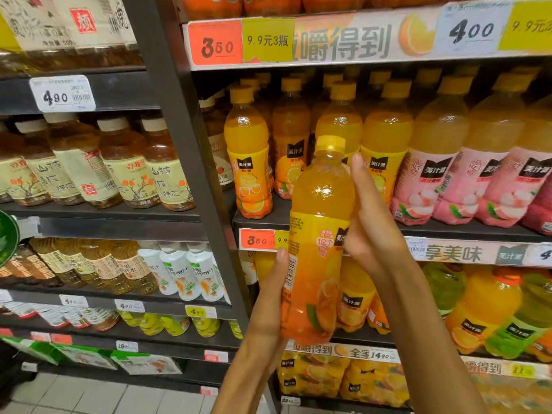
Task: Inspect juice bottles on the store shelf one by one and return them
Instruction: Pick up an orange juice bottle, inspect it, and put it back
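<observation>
an orange juice bottle with a yellow cap is held upright, leaning a little, in front of the store shelf, off the shelf board and clear of the rows behind it. the left hand grasps its lower half from the left, thumb lying up along the barcode side of the label and the other fingers wrapped behind, out of sight. the right hand grips the upper half from the right, its fingers curling round the back of the bottle's shoulder, one fingertip showing just below the cap. the label faces the camera mostly by its side panel (small print and a barcode, too blurred to read). behind it on the same shelf stand more orange juice bottles with yellow caps, and to their right a row of pink-labelled peach juice bottles. a red price tag reading 3.50 sits on the shelf edge just left of the held bottle. below are larger orange and green bottles. left of the dark upright post, a separate bay holds amber tea bottles with cream labels, under a white 4.90 tag.
</observation>
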{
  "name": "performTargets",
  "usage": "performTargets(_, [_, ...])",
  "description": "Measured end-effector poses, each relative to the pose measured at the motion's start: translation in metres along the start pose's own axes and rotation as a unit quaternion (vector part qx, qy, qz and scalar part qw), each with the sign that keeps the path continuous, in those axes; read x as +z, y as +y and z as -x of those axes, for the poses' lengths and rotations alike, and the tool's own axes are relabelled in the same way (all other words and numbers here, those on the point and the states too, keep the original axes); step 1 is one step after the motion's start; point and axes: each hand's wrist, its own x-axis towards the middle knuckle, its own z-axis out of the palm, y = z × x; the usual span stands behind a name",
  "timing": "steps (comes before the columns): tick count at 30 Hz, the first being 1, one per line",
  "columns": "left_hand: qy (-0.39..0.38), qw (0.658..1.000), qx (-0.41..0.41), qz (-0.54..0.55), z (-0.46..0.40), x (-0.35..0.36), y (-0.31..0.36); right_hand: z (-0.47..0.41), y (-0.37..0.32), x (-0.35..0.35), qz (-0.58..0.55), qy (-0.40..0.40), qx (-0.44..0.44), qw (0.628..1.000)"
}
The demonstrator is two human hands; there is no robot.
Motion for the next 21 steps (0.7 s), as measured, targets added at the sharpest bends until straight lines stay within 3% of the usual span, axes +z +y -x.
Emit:
performTargets(4, [-0.065,0.995,-0.059,0.038,0.003,-0.002,-0.007,-0.005,0.004,0.002,-0.006,-0.039,0.02,0.999])
performTargets(8, [0.05,0.994,0.013,-0.094,-0.007,-0.006,-0.003,-0.005,0.004,0.0,0.049,0.011,0.005,0.999])
performTargets(14, [0.052,0.97,0.119,-0.207,-0.01,0.005,0.001,-0.001,0.006,0.001,0.1,0.029,0.0,0.995])
performTargets(18, [0.032,0.992,0.045,-0.116,-0.003,0.004,0.005,-0.005,0.006,-0.004,0.044,0.015,0.03,0.998])
performTargets(21, [-0.019,0.998,-0.029,-0.044,0.002,0.0,0.007,-0.009,0.011,-0.002,-0.013,0.018,0.107,0.994])
